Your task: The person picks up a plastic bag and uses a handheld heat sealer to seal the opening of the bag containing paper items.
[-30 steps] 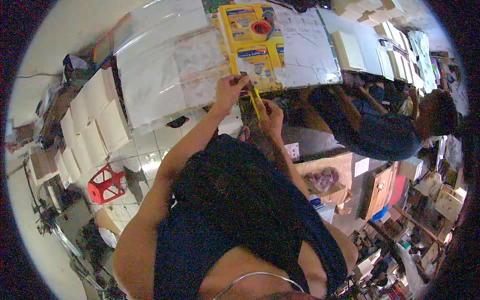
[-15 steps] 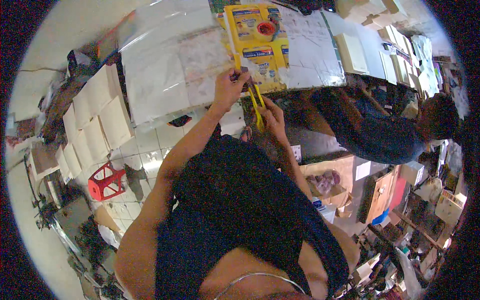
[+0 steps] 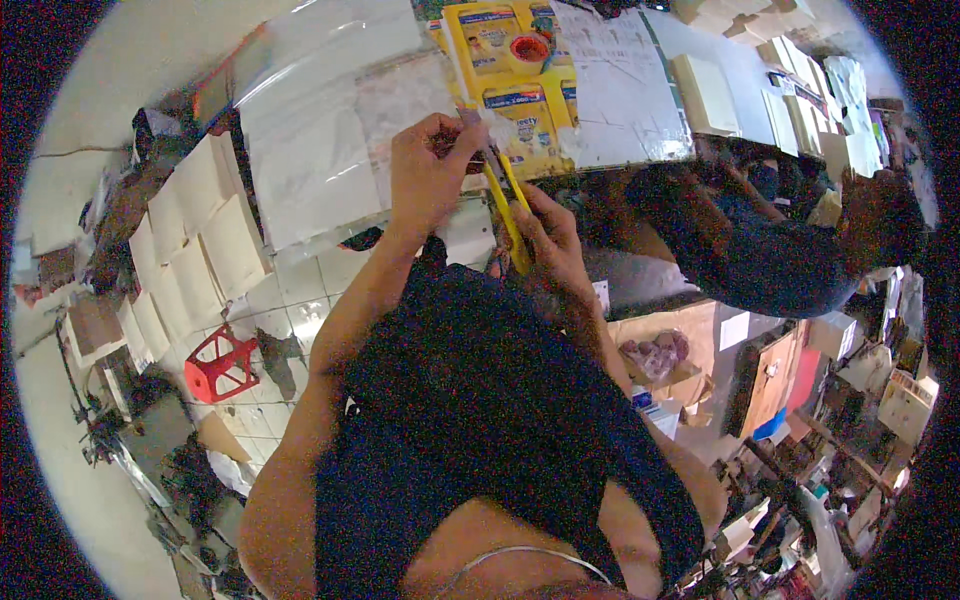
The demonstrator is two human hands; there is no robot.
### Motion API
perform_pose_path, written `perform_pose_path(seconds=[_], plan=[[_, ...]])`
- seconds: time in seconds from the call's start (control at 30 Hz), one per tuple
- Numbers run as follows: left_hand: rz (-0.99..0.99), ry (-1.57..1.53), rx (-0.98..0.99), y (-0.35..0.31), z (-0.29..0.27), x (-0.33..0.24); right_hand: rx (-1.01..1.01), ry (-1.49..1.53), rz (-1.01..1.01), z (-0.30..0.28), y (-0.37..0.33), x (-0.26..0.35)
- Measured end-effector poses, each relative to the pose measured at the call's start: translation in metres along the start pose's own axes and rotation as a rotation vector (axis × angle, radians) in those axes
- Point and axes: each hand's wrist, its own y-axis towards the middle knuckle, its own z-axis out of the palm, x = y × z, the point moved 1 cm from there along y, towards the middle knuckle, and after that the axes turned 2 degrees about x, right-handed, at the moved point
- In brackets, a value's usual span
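My right hand (image 3: 550, 235) is closed around a long, narrow yellow tool (image 3: 518, 240) with a dark gap along its middle; its exact kind is unclear. It slants up toward my left hand (image 3: 435, 165), whose thumb and fingers are pinched together at the table's near edge. What sits between those fingertips is blurred. Just beyond lie yellow printed packaging sheets (image 3: 520, 110) under a clear covering. On top of them rests a roll of tape (image 3: 530, 48) with a red core.
White sheets (image 3: 310, 130) cover the table's left part. A co-worker (image 3: 770, 260) leans in at the right. Flat pale cardboard pieces (image 3: 195, 235) stand at the left, above a red stool (image 3: 222, 365) on the tiled floor. An open cardboard box (image 3: 675, 385) is at the lower right.
My left hand has shifted left and slightly up, its fingers still pinched. My right hand has moved a little right and down with the yellow tool. The whole view has shifted slightly.
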Motion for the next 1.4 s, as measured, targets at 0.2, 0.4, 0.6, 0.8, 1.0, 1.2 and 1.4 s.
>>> perform_pose_path(seconds=[0.2,0.4,0.6,0.8,1.0,1.2,1.4], plan=[[-0.002,0.007,-0.008,-0.006,0.002,-0.022,0.010,0.058,0.001,0.007,-0.004,0.012],[0.007,-0.067,0.003,-0.005,0.006,-0.016,0.035,0.056,-0.019,0.004,-0.003,0.010],[-0.157,0.028,0.108,0.003,0.019,0.020,0.009,0.032,0.041,-0.013,0.005,-0.018],[-0.073,-0.282,0.304,-0.008,0.041,0.148,-0.252,-0.359,-0.100,-0.048,-0.003,-0.092],[0.138,0.467,0.150,0.017,0.007,0.235,-0.361,-0.485,-0.012,-0.075,-0.015,-0.114],[0.400,1.128,0.145,0.009,-0.044,0.291,-0.495,-0.438,-0.039,-0.089,-0.003,-0.111],[0.266,1.086,0.294,0.017,-0.052,0.276,-0.421,-0.325,-0.078,-0.093,0.015,-0.117]])
